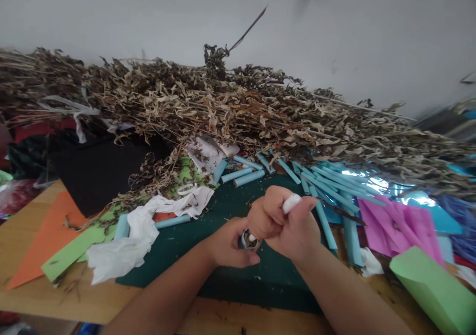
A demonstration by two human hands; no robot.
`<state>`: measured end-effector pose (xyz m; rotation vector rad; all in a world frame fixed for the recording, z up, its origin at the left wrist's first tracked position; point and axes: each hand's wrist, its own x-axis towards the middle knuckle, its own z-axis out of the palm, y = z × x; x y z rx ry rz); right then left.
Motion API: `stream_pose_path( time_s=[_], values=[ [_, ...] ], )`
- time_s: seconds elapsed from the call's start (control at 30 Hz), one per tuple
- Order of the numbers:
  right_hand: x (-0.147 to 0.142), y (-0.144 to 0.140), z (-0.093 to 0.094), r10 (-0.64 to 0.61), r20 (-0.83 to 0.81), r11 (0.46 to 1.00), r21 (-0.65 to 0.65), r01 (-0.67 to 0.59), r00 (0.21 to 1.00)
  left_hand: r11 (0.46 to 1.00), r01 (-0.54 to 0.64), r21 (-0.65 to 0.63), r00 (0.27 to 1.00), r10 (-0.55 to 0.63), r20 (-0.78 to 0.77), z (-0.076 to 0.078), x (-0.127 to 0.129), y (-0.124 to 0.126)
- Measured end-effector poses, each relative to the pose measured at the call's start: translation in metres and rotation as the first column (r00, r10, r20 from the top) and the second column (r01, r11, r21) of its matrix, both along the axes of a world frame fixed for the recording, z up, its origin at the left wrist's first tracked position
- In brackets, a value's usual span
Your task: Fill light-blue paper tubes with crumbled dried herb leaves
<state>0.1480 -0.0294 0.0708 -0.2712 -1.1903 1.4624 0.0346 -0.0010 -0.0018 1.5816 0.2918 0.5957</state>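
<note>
1 tube, 1 stick, 2 hands

Wooden table, green cutting mat, orange paper

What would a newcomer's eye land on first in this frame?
Most likely the huge heap of dried leafy stems piled across the back of the table. Next, at centre front, the left hand grips a small blue paper tube while the right hand pushes a white stick into it. Loose blue paper tubes lie scattered behind them on the dark green mat.
</note>
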Motion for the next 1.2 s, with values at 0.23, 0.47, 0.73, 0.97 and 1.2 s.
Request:
stream_pose_path(
  time_s=[0.23, 0.47, 0.73, 0.97, 1.2],
  values=[
    [-0.001, -0.003, 0.001, 0.000, 0.017, 1.000, 0.013, 0.000, 1.000, 0.964, -0.180, 0.197, 0.977, 0.198, -0.074, 0.001, 0.010, -0.004],
    [0.002, -0.006, 0.014, -0.060, -0.091, 0.998, -0.004, 0.060, 0.994, 0.958, -0.227, 0.175, 0.960, 0.250, -0.124, -0.003, 0.010, -0.004],
    [-0.004, -0.008, 0.010, -0.033, -0.065, 0.999, -0.024, 0.032, 0.997, 0.954, -0.222, 0.199, 0.963, 0.246, -0.108, -0.001, 0.009, -0.003],
    [-0.007, -0.011, 0.003, -0.025, 0.016, 1.000, 0.002, 0.025, 1.000, 0.969, -0.203, 0.142, 0.970, 0.218, -0.105, -0.005, 0.007, -0.004],
    [-0.009, -0.011, -0.004, 0.018, 0.086, 0.999, 0.025, -0.020, 0.996, 0.977, -0.189, 0.103, 0.980, 0.194, -0.044, -0.002, 0.005, -0.004]
  ],
)
